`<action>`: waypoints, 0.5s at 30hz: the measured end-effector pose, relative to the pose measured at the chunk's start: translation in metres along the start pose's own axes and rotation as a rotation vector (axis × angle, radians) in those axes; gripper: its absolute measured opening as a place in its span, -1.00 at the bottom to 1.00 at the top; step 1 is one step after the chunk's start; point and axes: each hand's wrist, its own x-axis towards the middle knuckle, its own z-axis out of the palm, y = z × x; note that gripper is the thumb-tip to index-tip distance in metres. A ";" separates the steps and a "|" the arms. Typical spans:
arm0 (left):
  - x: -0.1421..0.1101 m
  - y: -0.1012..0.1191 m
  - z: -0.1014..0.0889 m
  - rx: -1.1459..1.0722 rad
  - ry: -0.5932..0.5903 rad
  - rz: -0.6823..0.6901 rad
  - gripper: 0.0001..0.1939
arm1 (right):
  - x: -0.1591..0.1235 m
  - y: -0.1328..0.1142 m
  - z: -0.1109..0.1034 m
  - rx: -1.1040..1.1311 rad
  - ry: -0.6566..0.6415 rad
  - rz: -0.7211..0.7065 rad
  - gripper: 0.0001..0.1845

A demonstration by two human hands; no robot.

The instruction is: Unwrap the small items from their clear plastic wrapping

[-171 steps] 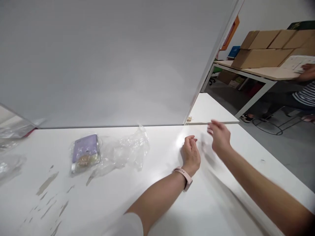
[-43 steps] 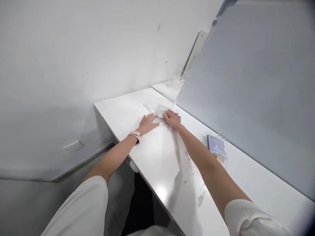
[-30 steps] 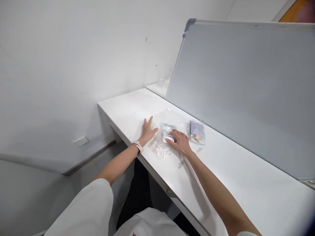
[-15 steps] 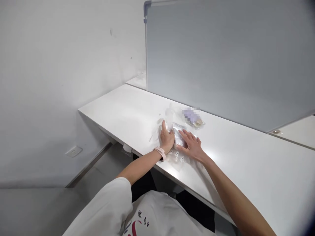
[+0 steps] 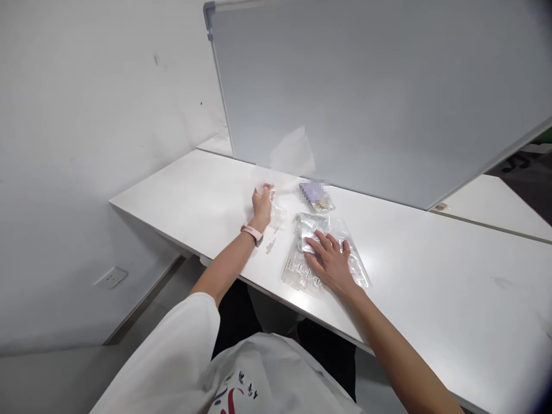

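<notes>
My left hand [image 5: 263, 204] is closed on a clear plastic bag [image 5: 293, 152], which is lifted off the table and blurred by motion, its upper part standing out in front of the grey board. My right hand [image 5: 331, 260] lies with fingers spread on a flat clear plastic bag [image 5: 293, 270] that has small dark marks along its near edge. A silvery, shiny packet [image 5: 308, 224] lies on or in that bag under my fingertips. Just beyond it sits a small clear packet with purple and tan contents [image 5: 317, 195].
The white table [image 5: 172, 201] runs from the wall at left toward the right. A large grey board [image 5: 366, 103] stands along its far edge. Another white tabletop [image 5: 495, 201] shows behind the board at right. A wall socket [image 5: 111, 278] is at lower left.
My left hand has moved left and away from my right hand, raising a clear bag. My right hand now rests on the flat bag, which is more fully visible. The camera view has shifted.
</notes>
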 end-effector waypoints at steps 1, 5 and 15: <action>0.006 0.013 -0.009 -0.044 -0.018 0.017 -0.86 | 0.000 0.001 -0.001 0.027 -0.006 0.001 -0.54; -0.001 0.067 -0.048 -0.168 -0.282 -0.014 -0.89 | 0.009 0.004 -0.023 0.229 0.071 0.050 -0.41; -0.095 0.043 -0.051 -0.223 -0.604 -0.401 -0.72 | 0.064 -0.039 -0.068 1.190 -0.059 0.239 -0.08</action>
